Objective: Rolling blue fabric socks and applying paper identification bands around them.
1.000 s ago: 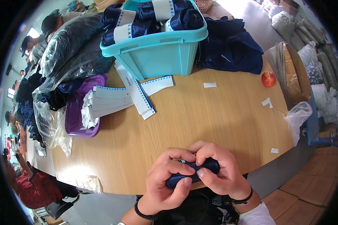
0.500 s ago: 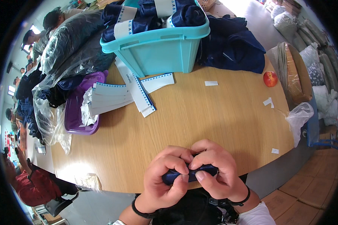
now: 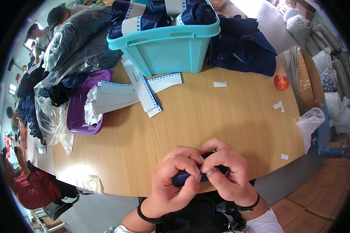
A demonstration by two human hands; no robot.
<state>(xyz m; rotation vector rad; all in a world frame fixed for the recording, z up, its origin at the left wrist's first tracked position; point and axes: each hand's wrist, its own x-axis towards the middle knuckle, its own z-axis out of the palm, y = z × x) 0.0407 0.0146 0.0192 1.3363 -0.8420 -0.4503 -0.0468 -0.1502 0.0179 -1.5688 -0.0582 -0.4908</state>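
Near the table's front edge, a rolled navy cloth (image 3: 179, 179) is held level between my two hands. My left hand (image 3: 166, 180) grips its left part, fingers curled over the top and thumb pressed in at the front. My right hand (image 3: 232, 178) does the same on the right, and the two sets of fingertips nearly meet at the middle. Fingers hide most of the roll. Farther off stands a teal bin (image 3: 165, 56) holding several navy rolls (image 3: 198, 14) with white paper bands. Loose white paper strips (image 3: 114, 97) with blue edging lie fanned out left of centre.
A purple basket (image 3: 74, 116) with crumpled paper sits at left, beside plastic-bagged clothing (image 3: 76, 46). Navy cloth (image 3: 243, 46) lies right of the bin. A red-yellow fruit (image 3: 281, 82), paper scraps (image 3: 220, 84) and a cardboard box (image 3: 305, 77) are at right. A person in red (image 3: 37, 190) sits at left.
Both hands have risen slightly away from the front edge with the navy roll, fingertips now closer together. The rest of the scene shifts slightly in view.
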